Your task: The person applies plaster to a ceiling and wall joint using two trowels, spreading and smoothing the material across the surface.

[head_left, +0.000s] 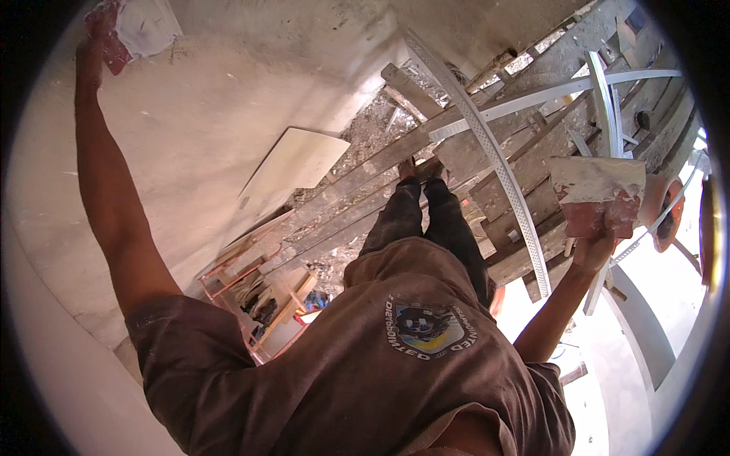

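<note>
At the far upper left my left hand (93, 47) is closed on a dark-red putty knife whose wide blade (146, 29) is coated in whitish compound. The blade lies against or very close to the pale plastered wall (190, 99); which of the two I cannot tell. On the right side, my right hand (595, 249) grips a second dark-red putty knife (597, 220) from below. Whitish compound covers the outer part of that blade, which is held up above the planks. The fingers of both hands are partly hidden.
Rough wooden planks (365, 163) form the platform under my feet. Perforated metal strips (494, 144) cross over them. A pale board (296, 158) leans at the wall's foot. An orange metal frame (220, 285) stands lower left, and a round orange object (668, 216) sits far right.
</note>
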Action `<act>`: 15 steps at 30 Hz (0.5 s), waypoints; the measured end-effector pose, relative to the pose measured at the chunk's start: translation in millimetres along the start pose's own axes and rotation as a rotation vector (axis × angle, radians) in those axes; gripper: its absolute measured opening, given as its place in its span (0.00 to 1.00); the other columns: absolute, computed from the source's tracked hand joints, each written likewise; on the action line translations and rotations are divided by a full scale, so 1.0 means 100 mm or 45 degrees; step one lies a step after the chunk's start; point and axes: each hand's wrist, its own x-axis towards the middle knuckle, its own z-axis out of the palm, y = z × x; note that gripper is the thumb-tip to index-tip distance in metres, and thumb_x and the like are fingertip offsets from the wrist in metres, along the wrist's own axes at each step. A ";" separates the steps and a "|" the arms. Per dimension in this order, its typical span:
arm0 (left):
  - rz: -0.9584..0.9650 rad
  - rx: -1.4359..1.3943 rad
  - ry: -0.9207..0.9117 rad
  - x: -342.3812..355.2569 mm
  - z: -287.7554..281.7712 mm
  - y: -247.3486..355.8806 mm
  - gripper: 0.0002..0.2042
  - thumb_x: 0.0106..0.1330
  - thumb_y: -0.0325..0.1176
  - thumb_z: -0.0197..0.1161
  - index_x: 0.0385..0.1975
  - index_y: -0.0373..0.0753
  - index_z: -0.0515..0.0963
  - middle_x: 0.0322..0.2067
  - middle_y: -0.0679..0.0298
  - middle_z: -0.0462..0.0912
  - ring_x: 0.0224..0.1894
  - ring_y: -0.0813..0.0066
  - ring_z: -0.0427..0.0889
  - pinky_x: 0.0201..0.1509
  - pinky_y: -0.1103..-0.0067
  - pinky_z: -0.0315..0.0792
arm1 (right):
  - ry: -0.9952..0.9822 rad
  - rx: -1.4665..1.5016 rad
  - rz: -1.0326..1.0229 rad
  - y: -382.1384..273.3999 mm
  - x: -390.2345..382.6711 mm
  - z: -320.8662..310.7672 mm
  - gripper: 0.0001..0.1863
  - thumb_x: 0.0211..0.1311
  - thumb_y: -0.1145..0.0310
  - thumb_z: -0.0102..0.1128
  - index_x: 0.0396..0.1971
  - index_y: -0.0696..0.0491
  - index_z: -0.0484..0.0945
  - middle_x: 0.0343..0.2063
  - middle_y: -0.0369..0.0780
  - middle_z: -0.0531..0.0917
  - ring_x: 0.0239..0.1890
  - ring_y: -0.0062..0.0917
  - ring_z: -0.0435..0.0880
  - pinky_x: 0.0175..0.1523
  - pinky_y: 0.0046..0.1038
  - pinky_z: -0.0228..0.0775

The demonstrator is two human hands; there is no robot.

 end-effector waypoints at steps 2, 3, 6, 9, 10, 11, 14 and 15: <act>0.042 0.012 0.005 0.11 0.03 -0.10 0.37 0.61 0.69 0.54 0.39 0.32 0.80 0.23 0.61 0.79 0.30 0.70 0.78 0.40 0.73 0.69 | -0.012 -0.020 -0.026 0.01 -0.05 -0.01 0.23 0.67 0.71 0.52 0.61 0.58 0.65 0.55 0.45 0.75 0.58 0.35 0.74 0.62 0.40 0.68; 0.067 0.016 0.013 0.15 0.03 -0.13 0.36 0.61 0.68 0.54 0.39 0.32 0.79 0.24 0.61 0.78 0.31 0.70 0.78 0.41 0.73 0.68 | -0.008 -0.029 -0.022 0.02 -0.08 0.05 0.24 0.67 0.71 0.52 0.61 0.58 0.64 0.56 0.45 0.74 0.58 0.36 0.74 0.62 0.41 0.68; 0.123 0.018 0.035 0.29 0.02 -0.19 0.36 0.62 0.68 0.53 0.41 0.32 0.78 0.28 0.60 0.77 0.33 0.69 0.76 0.43 0.73 0.67 | 0.038 -0.044 0.001 0.05 -0.19 0.22 0.24 0.67 0.71 0.51 0.62 0.58 0.64 0.56 0.46 0.73 0.59 0.36 0.74 0.63 0.41 0.68; 0.170 0.018 0.057 0.39 0.04 -0.25 0.35 0.62 0.67 0.53 0.44 0.33 0.76 0.31 0.60 0.76 0.36 0.69 0.75 0.46 0.73 0.66 | 0.105 -0.041 0.020 0.10 -0.30 0.33 0.24 0.67 0.72 0.51 0.62 0.58 0.63 0.56 0.46 0.73 0.58 0.36 0.74 0.63 0.41 0.68; 0.185 0.016 0.065 0.42 0.04 -0.26 0.35 0.63 0.67 0.53 0.44 0.33 0.76 0.32 0.59 0.76 0.37 0.69 0.75 0.46 0.73 0.66 | 0.098 -0.046 0.010 0.11 -0.35 0.40 0.24 0.67 0.72 0.51 0.62 0.58 0.63 0.56 0.46 0.73 0.58 0.36 0.74 0.63 0.41 0.68; 0.199 0.019 0.080 0.44 0.04 -0.27 0.35 0.63 0.66 0.53 0.45 0.33 0.76 0.33 0.59 0.75 0.38 0.68 0.74 0.47 0.73 0.65 | 0.091 -0.052 0.000 0.12 -0.38 0.46 0.24 0.67 0.72 0.51 0.62 0.58 0.63 0.56 0.46 0.73 0.58 0.36 0.74 0.63 0.42 0.68; 0.230 0.022 0.107 0.46 0.06 -0.30 0.35 0.64 0.66 0.53 0.47 0.33 0.74 0.36 0.59 0.74 0.41 0.68 0.73 0.49 0.73 0.64 | 0.078 -0.048 0.026 0.16 -0.40 0.51 0.26 0.66 0.71 0.52 0.63 0.58 0.62 0.56 0.46 0.74 0.58 0.36 0.74 0.63 0.41 0.68; 0.240 0.024 0.117 0.46 0.06 -0.32 0.35 0.64 0.65 0.52 0.48 0.33 0.74 0.37 0.59 0.74 0.42 0.68 0.73 0.50 0.73 0.64 | 0.073 -0.024 0.048 0.17 -0.38 0.51 0.26 0.65 0.71 0.53 0.63 0.58 0.62 0.55 0.45 0.74 0.58 0.35 0.74 0.62 0.41 0.68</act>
